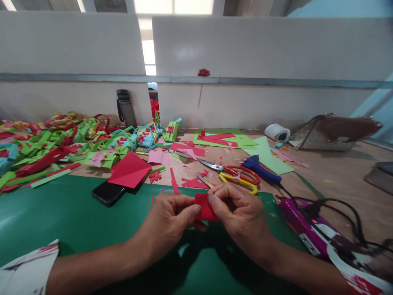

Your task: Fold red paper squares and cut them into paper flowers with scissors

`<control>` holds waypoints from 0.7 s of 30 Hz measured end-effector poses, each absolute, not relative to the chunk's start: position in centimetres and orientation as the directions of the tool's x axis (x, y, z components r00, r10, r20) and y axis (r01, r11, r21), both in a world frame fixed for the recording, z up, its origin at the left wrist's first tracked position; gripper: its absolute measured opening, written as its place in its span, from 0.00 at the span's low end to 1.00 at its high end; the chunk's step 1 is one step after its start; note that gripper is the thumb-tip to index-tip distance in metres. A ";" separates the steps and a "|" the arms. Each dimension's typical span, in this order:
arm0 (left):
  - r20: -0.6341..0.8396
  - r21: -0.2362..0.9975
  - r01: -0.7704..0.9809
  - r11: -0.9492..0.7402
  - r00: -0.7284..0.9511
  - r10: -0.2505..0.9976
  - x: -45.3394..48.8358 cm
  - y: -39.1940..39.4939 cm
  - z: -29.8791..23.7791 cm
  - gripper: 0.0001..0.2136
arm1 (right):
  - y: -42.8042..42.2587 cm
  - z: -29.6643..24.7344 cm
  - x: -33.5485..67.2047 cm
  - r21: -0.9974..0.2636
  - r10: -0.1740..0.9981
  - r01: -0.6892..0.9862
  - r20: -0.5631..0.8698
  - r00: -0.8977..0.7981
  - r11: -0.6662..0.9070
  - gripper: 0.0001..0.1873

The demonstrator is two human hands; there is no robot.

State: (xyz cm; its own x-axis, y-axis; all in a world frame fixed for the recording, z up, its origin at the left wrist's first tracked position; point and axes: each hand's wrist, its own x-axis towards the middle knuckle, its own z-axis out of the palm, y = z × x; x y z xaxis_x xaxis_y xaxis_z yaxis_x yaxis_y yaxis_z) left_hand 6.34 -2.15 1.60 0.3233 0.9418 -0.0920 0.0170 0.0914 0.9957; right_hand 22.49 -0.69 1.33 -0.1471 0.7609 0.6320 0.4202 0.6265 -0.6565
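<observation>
A small folded piece of red paper (pixel 205 208) is pinched between my two hands above the green mat (pixel 76 221). My left hand (pixel 172 217) grips its left edge between thumb and fingers. At the upper right edge, the thumb and fingers of my right hand (pixel 238 217) close on the same paper. Just beyond my hands lie red-handled scissors (pixel 242 172) and yellow-handled scissors (pixel 238 183). Red paper squares (pixel 130 169) rest partly on a black phone (pixel 108 192) to the left. A red paper flower cutout (pixel 155 176) lies near them.
Green and red woven paper pieces (pixel 61 143) are heaped at the left, near a dark bottle (pixel 125 108). To the right are a blue glue gun (pixel 260 169), a purple power strip (pixel 302 225) with cables, a white roll (pixel 277 133) and a handbag (pixel 334 131). White panels (pixel 260 53) stand behind.
</observation>
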 end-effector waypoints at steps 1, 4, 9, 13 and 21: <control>-0.085 0.996 0.015 0.085 0.326 0.942 6.3 -2.1 1.5 0.11 | -0.7 1.3 22.5 -0.655 0.760 0.422 0.632 -0.149 0.627 0.13; -0.081 0.997 0.023 0.077 0.327 0.942 6.3 -2.1 1.4 0.11 | -0.6 1.4 22.5 -0.651 0.761 0.429 0.629 -0.158 0.627 0.13; -0.096 0.993 0.099 0.068 0.304 0.948 6.4 -2.1 1.5 0.12 | -0.7 1.4 22.6 -0.646 0.765 0.440 0.622 -0.169 0.623 0.13; -0.091 0.987 0.153 0.048 0.286 0.954 6.3 -2.2 1.5 0.13 | -0.8 1.3 22.6 -0.644 0.764 0.441 0.622 -0.172 0.624 0.13; 0.004 0.960 0.265 -0.095 0.325 0.946 5.9 -1.9 2.0 0.15 | -0.4 1.1 22.8 -0.664 0.784 0.435 0.588 -0.199 0.609 0.10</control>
